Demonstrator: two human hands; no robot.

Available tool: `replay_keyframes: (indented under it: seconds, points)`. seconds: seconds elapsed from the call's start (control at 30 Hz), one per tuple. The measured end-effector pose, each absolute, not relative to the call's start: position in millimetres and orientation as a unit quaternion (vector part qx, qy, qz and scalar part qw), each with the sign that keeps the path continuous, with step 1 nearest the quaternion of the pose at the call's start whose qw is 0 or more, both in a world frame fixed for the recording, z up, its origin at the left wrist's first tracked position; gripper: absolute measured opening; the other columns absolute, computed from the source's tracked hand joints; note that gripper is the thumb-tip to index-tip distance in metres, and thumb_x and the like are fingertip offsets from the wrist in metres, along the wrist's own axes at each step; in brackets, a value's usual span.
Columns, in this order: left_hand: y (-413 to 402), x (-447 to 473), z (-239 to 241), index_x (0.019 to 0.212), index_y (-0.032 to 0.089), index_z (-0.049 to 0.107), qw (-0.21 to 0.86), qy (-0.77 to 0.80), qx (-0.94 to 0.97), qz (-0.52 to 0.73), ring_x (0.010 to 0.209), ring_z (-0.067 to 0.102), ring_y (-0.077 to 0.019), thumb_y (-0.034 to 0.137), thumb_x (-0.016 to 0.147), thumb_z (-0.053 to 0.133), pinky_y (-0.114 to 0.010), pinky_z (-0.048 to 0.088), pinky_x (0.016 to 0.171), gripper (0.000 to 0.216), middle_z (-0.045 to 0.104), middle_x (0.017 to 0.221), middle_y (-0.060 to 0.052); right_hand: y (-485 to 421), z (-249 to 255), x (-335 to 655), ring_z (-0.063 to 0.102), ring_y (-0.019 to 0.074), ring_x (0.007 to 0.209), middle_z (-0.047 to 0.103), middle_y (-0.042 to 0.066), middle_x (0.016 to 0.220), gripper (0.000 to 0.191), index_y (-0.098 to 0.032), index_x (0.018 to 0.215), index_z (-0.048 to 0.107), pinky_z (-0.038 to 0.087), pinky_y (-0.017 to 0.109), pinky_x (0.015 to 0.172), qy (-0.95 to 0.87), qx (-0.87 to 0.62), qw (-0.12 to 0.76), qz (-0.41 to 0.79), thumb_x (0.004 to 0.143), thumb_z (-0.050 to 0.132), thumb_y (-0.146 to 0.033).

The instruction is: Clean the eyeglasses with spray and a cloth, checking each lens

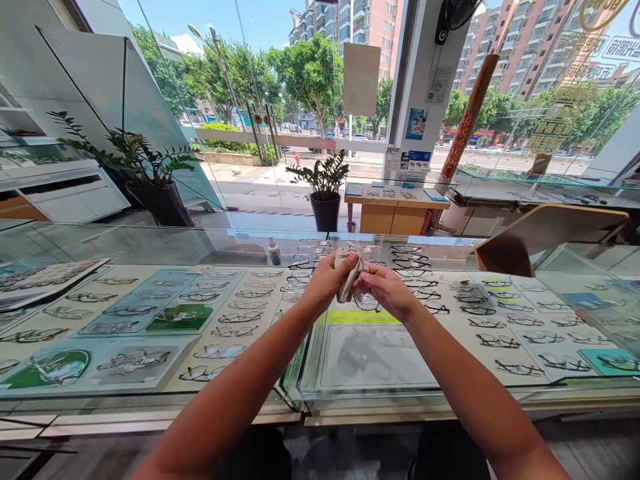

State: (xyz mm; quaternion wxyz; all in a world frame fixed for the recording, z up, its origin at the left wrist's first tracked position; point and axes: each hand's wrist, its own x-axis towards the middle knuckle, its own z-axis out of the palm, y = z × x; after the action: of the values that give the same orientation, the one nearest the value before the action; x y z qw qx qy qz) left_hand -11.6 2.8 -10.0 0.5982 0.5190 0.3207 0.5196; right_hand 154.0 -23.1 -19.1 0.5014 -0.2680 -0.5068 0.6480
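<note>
many spectacle frames (237,317) lie in rows under the glass top of the counter (370,395), before a wide far window. above its middle, the left hand (327,275) curls around a pale cloth (346,283); the right hand (393,288) pinches a pair of glasses (369,308) at the cloth's right. a spray bottle (274,252) stands left, a tilted brown board (545,233) right; between them and the near edge, flat glass gives room around the hands.

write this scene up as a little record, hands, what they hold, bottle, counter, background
left hand: grips a pale cloth
right hand: holds round-lensed glasses beside the cloth
bottle: small, upright, left of the hands
glass counter: eyeglass frames in rows
background: potted plants, windows, trees, buildings
</note>
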Motion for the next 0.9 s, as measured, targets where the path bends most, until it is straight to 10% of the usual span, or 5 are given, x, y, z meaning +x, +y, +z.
replay_keyframes:
  seconds: [0.37, 0.9]
  points:
    - [4.6, -15.9, -11.7, 0.092, 0.013, 0.073, 0.660, 0.302, 0.486, 0.487, 0.065, 0.069, -0.0151, 0.041, 0.064, 0.100, -0.026, 0.055, 0.064, 0.048, 0.076, 0.081, -0.006, -21.2, -16.9, 158.7, 0.051, 0.0139, 0.072, 0.064, 0.001, 0.079, 0.032, -0.020, 0.080, 0.073, 0.041, 0.030, 0.069, -0.490, -0.257, 0.508, 0.660, 0.075, 0.092, -0.045]
    - [9.8, -19.5, -7.1, 0.078, 0.013, 0.070, 0.643, 0.288, 0.502, 0.502, 0.055, 0.063, -0.0133, 0.061, 0.072, 0.091, -0.024, 0.052, 0.054, 0.053, 0.071, 0.067, -0.005, -18.8, -17.8, 162.9, 0.060, 0.0156, 0.077, 0.074, 0.005, 0.083, 0.035, -0.019, 0.078, 0.071, 0.042, 0.031, 0.074, -0.499, -0.265, 0.475, 0.675, 0.074, 0.093, -0.046]
